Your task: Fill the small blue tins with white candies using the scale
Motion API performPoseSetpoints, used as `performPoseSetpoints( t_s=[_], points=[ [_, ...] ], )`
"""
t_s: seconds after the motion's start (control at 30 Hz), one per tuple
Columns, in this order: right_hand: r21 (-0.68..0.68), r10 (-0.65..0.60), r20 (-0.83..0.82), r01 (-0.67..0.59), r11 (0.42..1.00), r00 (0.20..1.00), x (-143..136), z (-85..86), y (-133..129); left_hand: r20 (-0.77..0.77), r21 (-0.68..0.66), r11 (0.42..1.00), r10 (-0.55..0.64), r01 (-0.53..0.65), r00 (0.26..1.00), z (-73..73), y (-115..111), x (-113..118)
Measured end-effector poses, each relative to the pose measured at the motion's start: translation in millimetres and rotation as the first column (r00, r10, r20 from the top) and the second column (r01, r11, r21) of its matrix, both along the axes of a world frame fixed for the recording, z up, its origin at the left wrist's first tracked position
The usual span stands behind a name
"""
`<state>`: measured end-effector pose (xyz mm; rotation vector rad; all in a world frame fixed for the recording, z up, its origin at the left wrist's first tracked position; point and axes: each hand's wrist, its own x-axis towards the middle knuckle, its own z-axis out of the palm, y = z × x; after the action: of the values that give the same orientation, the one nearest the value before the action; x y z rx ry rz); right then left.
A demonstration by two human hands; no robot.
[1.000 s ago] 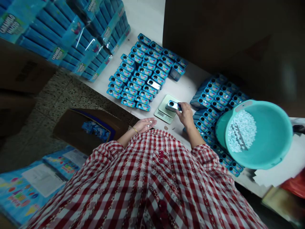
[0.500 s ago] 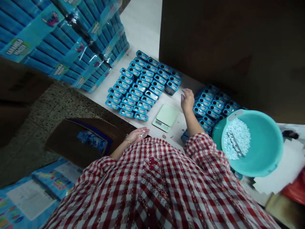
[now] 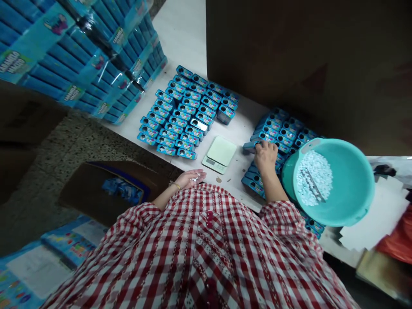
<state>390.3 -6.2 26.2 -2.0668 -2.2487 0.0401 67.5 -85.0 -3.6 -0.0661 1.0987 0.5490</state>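
Note:
My left hand (image 3: 190, 178) is cupped palm up close to the shirt front, with a few small white candies (image 3: 195, 178) in it. Over to the right, my right hand (image 3: 266, 155) has its fingers on a small blue box (image 3: 249, 147) at the left edge of a block of such boxes (image 3: 272, 124). That box tilts out from its neighbours. Between my hands lies a white kitchen scale (image 3: 222, 152) with a bare plate. Rows of blue boxes (image 3: 182, 115), each with a round dark hole on top, stand to its left.
A turquoise tub (image 3: 350, 184) with white candies and a dark scoop (image 3: 312, 184) stands at right, by the boxes. Wrapped blue packs (image 3: 80, 64) are stacked at upper left. A large cardboard box (image 3: 305, 56) borders the table behind. An open carton (image 3: 86, 189) sits below left.
My right hand has moved right and toward me, from beside the filled rows to the right-hand block, where it now grasps a box. The left hand stays cupped near the shirt.

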Motion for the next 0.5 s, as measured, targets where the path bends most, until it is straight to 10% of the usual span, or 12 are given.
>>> performPoseSetpoints(
  t_s=[0.2,0.5],
  points=[
    [-0.186,0.330,0.001,-0.325,0.927,0.944,-84,25.1,-18,0.012,0.014,0.999,0.033,-0.033,0.999,3.5,0,5],
    [-0.288,0.436,-0.322,-0.525,0.801,0.841,-149,28.2,-57,0.131,-0.024,0.996,0.092,-0.090,0.987,17.2,0,8]
  ],
)
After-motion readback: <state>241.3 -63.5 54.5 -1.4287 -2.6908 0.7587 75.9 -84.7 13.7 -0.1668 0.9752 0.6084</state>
